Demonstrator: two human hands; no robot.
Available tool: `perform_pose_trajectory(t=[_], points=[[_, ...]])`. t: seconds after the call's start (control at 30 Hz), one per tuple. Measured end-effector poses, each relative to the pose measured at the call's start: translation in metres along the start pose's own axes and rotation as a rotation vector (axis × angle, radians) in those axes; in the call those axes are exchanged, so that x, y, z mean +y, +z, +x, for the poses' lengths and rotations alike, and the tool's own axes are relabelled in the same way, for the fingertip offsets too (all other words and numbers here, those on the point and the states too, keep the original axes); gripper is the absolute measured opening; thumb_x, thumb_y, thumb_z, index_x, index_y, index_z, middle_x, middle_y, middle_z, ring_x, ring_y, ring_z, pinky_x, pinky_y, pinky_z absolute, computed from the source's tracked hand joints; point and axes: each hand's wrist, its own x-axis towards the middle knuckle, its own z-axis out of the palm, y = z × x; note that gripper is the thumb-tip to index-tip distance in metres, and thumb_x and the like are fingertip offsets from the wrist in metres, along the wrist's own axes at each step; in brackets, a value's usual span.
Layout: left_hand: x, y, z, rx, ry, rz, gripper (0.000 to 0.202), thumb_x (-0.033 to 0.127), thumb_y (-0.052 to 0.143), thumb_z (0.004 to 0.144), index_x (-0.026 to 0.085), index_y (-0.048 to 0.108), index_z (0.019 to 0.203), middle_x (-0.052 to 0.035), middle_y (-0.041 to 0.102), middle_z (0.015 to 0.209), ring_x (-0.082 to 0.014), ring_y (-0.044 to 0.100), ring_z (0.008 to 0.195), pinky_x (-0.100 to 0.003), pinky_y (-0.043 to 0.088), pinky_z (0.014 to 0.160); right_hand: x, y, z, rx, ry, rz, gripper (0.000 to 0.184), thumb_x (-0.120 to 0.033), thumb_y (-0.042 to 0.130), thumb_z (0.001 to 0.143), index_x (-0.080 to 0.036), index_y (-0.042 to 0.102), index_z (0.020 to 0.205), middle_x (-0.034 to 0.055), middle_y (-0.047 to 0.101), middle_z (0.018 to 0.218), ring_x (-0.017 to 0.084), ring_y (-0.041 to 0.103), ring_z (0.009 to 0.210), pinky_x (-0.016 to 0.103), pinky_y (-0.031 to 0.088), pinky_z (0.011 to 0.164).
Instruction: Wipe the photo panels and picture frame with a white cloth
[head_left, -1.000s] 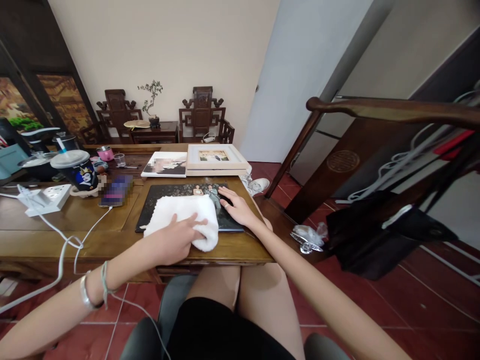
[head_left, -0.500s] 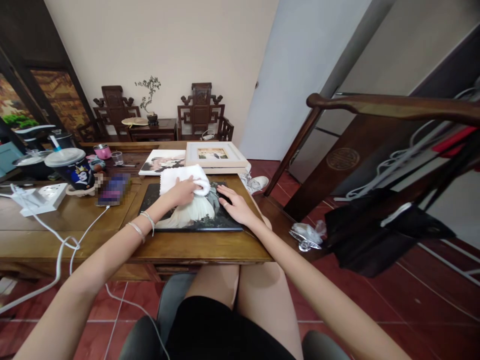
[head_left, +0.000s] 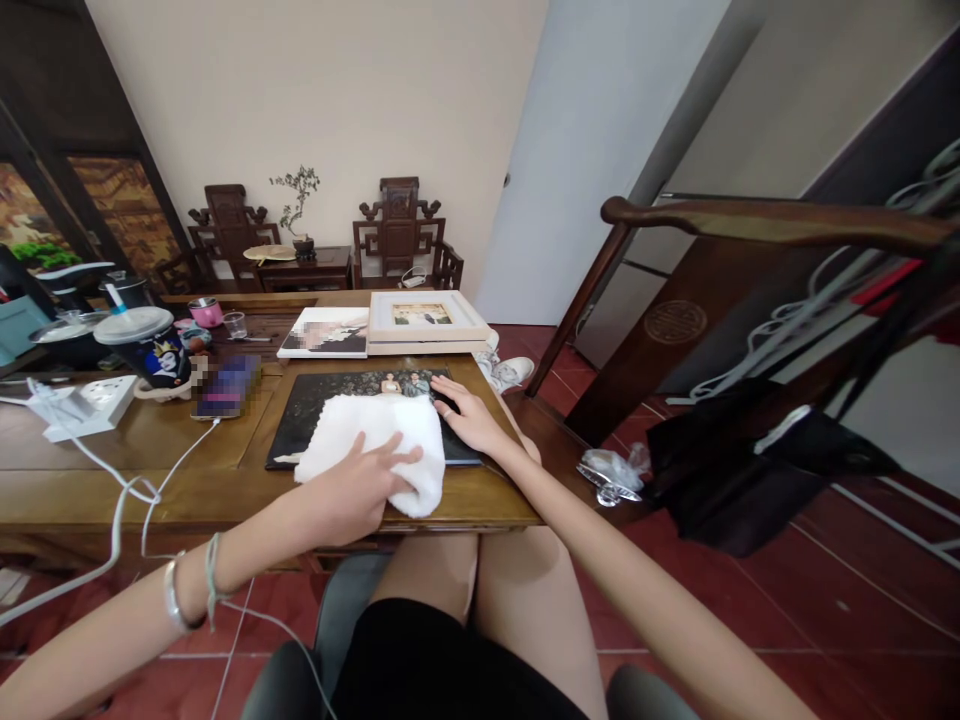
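Note:
A large dark photo print [head_left: 315, 405] lies flat near the front edge of the wooden table [head_left: 150, 450]. A white cloth [head_left: 382, 440] covers its near half. My left hand [head_left: 356, 490] presses flat on the cloth's near edge, fingers spread. My right hand [head_left: 469, 415] lies open on the print's right edge, fingers stretched out, holding it down. The print's far strip, with two small figures, shows beyond the cloth.
A white picture frame [head_left: 427, 320] and another photo print [head_left: 326, 332] lie farther back. A phone [head_left: 229, 385], a lidded cup [head_left: 146, 345], a power strip [head_left: 82, 405] and white cables [head_left: 131, 490] crowd the left. A dark wooden chair [head_left: 750, 330] with black fabric stands right.
My left hand pulled the cloth from the print's far edge back toward me across the picture. The right hand stayed on the print's right edge.

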Motion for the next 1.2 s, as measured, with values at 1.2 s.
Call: perform_pose_trajectory(t=[1.2], points=[[0.004, 0.016, -0.011, 0.055, -0.124, 0.016, 0.062, -0.007, 0.038, 0.068, 0.021, 0.065, 0.117, -0.0037, 0.024, 0.159, -0.0311, 0.014, 0.148, -0.066, 0.023, 0.112, 0.001, 0.002, 0.001, 0.008, -0.002, 0.001, 0.042, -0.024, 0.052, 0.088, -0.021, 0.062, 0.129, 0.0081, 0.055, 0.141, 0.024, 0.044, 0.137, 0.047, 0.029, 0.118]])
